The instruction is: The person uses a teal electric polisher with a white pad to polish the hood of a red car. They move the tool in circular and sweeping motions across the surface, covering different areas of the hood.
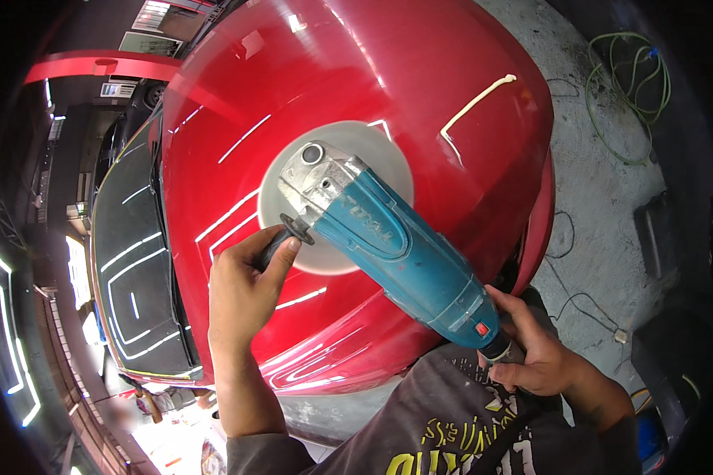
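A teal power polisher (pixel 408 249) with a silver metal head lies across the middle of the view, above a glossy red car hood (pixel 483 47). Its round pale pad (pixel 388 158) is blurred as if spinning and seems to rest on the paint. My left hand (pixel 249 277) is closed around the black side handle near the polisher's head. At the other end, my right hand (pixel 535 348) wraps round the rear of the body, beside a red switch. A cream-coloured line of compound (pixel 471 107) runs bent across the hood, right of the pad.
The car's dark windshield (pixel 139 269) is at the left. A green hose (pixel 630 95) lies coiled on the grey floor at the far right, and a thin black cable (pixel 582 301) trails there. A red beam (pixel 103 65) crosses at upper left. Another person (pixel 146 404) is at lower left.
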Action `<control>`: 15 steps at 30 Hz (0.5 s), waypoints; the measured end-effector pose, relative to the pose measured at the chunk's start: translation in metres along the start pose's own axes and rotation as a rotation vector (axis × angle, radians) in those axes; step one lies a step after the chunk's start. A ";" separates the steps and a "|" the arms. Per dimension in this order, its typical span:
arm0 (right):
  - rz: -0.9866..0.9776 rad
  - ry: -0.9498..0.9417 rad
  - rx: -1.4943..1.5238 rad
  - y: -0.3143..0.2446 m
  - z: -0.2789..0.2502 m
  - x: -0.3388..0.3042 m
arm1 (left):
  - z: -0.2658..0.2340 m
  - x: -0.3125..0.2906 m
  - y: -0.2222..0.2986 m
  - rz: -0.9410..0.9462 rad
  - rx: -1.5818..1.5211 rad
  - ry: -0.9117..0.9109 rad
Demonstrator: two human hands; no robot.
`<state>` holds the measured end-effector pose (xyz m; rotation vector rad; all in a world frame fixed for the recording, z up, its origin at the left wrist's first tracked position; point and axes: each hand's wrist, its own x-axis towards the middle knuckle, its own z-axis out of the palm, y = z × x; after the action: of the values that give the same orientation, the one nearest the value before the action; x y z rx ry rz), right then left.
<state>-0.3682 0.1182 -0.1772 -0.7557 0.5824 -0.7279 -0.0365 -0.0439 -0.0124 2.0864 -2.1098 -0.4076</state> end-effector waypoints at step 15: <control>-0.020 -0.042 -0.025 -0.007 0.010 0.015 | -0.003 -0.015 -0.024 -0.034 -0.049 0.030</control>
<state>-0.3549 0.1077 -0.1693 -0.7984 0.5477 -0.7225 -0.0120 -0.0294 -0.0156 2.0900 -2.0293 -0.4252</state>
